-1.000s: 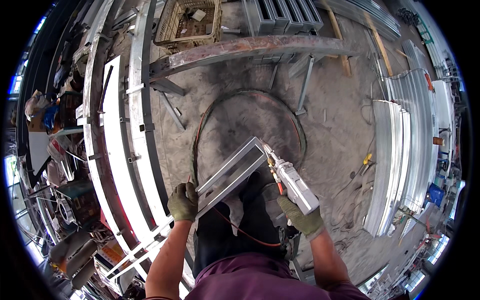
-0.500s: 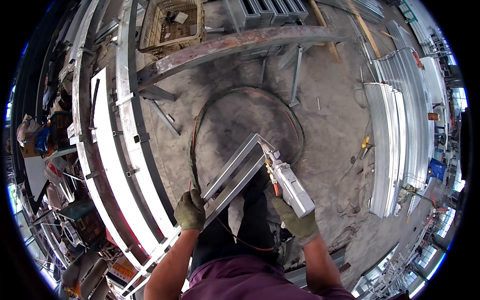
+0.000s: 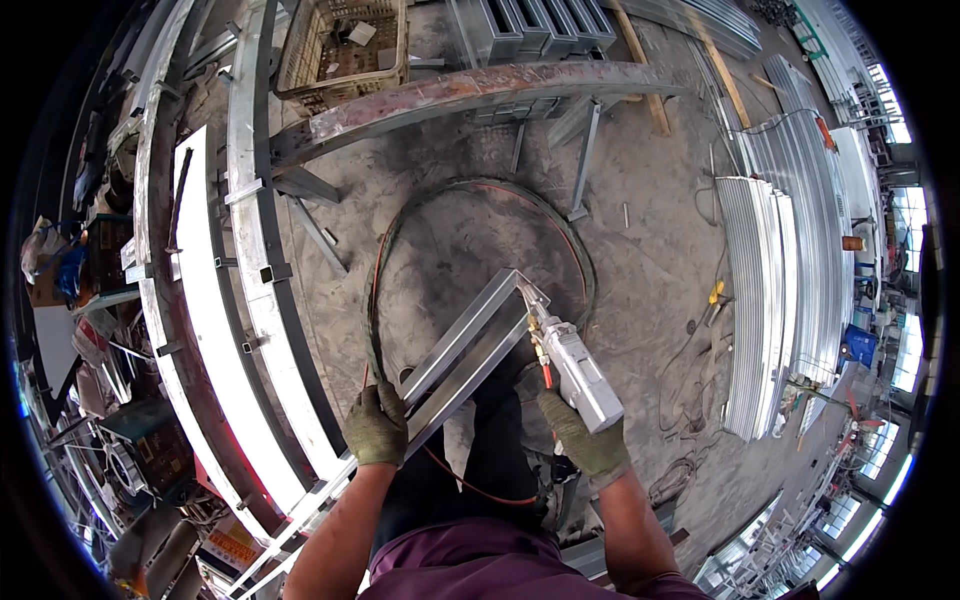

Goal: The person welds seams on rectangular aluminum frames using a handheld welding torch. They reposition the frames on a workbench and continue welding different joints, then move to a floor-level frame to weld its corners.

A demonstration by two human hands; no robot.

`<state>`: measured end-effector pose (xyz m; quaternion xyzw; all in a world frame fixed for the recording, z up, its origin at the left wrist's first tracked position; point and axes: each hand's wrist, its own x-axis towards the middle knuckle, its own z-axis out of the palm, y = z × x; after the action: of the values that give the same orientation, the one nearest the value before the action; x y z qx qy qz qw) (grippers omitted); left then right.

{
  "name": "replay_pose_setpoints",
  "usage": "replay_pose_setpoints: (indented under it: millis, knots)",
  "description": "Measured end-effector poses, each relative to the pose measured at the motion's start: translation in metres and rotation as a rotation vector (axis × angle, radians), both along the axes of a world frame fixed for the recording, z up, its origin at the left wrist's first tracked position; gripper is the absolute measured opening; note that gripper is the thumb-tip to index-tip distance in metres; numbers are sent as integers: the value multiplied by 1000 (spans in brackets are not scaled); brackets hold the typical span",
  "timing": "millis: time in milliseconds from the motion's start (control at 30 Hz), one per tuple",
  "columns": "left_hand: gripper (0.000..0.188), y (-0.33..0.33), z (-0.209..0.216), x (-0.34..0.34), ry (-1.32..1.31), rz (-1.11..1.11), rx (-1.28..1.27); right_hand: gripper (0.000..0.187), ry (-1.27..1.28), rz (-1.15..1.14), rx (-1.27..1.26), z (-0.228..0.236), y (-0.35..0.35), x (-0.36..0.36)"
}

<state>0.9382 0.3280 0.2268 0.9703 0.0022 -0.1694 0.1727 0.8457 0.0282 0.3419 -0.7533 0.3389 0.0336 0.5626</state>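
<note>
My left hand (image 3: 376,428), in a green work glove, grips the near end of a short galvanised steel frame piece (image 3: 462,344) made of two parallel square tubes. It slants up and to the right from that hand. My right hand (image 3: 586,440), also gloved, holds a grey hand-held welding gun (image 3: 572,368). The gun's brass nozzle tip (image 3: 528,298) touches the far corner of the frame piece. A red hose (image 3: 470,488) runs from the gun down past my legs.
A long ladder-like steel frame (image 3: 250,300) curves along the left. A rusty steel beam (image 3: 470,92) on stands crosses the top, with a wire basket (image 3: 340,45) behind it. Coiled hoses (image 3: 585,270) lie on the concrete floor. Stacked galvanised tubes (image 3: 775,290) lie to the right.
The view has shifted a little. Both hands keep their hold, and the gun's tip stays at the frame piece's far corner.
</note>
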Motion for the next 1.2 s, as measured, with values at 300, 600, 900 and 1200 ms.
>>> replay_pose_setpoints:
  millis: [300, 600, 900, 1200]
  knots:
    - [42, -4, 4, -2, 21, 3, 8, 33, -40, 50, -48, 3, -5, -1]
    - [45, 1, -8, -6, -24, -28, 29, 34, -13, 70, -66, 4, -9, 0]
    - [45, -2, -1, -2, -18, -16, 11, 33, -27, 44, -84, 3, -6, 4]
    - [42, -4, 3, -3, 7, -4, 18, 36, -28, 19, -62, 10, -8, 6]
